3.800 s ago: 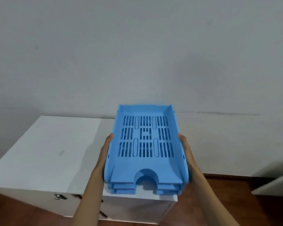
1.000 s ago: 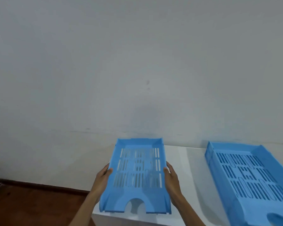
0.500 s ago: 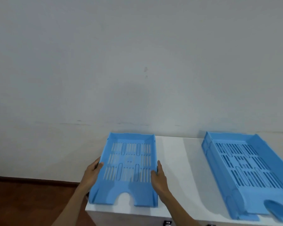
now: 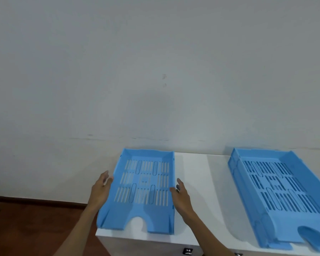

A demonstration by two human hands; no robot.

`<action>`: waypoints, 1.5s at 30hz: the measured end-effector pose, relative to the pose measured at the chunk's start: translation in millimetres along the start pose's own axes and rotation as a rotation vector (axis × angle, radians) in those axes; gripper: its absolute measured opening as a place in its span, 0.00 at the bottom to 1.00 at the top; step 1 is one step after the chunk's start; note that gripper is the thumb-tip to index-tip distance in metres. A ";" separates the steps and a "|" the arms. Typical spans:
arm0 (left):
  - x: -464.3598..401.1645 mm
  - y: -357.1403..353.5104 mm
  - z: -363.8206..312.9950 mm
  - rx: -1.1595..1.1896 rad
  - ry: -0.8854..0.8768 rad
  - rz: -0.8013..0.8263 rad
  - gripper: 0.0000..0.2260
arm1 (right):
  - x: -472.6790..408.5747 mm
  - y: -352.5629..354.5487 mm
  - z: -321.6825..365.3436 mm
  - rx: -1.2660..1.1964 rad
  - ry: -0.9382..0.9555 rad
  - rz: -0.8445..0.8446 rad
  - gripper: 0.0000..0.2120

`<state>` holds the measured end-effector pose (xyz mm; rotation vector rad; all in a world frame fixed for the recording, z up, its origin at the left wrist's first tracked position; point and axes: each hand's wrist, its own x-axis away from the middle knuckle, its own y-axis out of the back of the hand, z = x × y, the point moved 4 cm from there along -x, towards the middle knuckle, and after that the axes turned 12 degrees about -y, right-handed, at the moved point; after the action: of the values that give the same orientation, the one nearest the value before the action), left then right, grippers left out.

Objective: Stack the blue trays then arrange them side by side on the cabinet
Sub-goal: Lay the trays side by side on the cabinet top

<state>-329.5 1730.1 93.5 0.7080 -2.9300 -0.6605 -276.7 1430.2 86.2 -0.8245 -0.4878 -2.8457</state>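
Observation:
A single blue slotted tray (image 4: 142, 187) lies flat at the left end of the white cabinet (image 4: 198, 182), its notched front toward me. My left hand (image 4: 101, 191) hovers just off its left wall, fingers spread, holding nothing. My right hand (image 4: 180, 197) is beside the right wall, fingers apart, close to or barely brushing it. To the right rests a stack of blue trays (image 4: 283, 193), angled slightly, with its right side cut off by the frame edge.
A bare white wall (image 4: 155, 71) rises directly behind the cabinet. Bare white top shows between the two tray groups. Brown floor (image 4: 26, 228) lies to the left, below the cabinet's left edge. A small black latch (image 4: 187, 251) sits on the cabinet front.
The single tray came down onto the cabinet's left end. Both hands then let go of its sides and opened beside it. The view has shifted slightly.

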 end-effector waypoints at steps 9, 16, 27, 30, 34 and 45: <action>2.5 -51.3 -92.0 0.047 -0.226 -0.103 0.15 | -0.6 132.5 56.1 -0.078 0.225 -0.102 0.18; 44.7 -179.2 -166.5 0.120 -0.245 0.011 0.06 | 9.2 281.9 47.7 -0.034 0.315 -0.232 0.16; 156.3 -385.9 -211.6 0.273 0.048 0.377 0.22 | 14.4 479.7 -66.5 0.478 0.270 -0.529 0.24; 176.0 -409.6 -212.4 0.313 0.110 0.380 0.26 | 8.0 495.0 -88.5 0.394 0.187 -0.405 0.26; 193.3 -430.0 -218.0 0.328 0.105 0.417 0.20 | -1.5 496.5 -111.6 0.154 0.095 -0.194 0.17; 200.8 -434.6 -236.9 0.261 0.069 0.281 0.15 | 1.5 490.2 -122.3 0.075 0.086 -0.206 0.14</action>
<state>-289.1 1198.0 117.2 0.3133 -2.9967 -0.2277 -230.6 928.2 121.1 -0.6707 -0.7005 -3.0112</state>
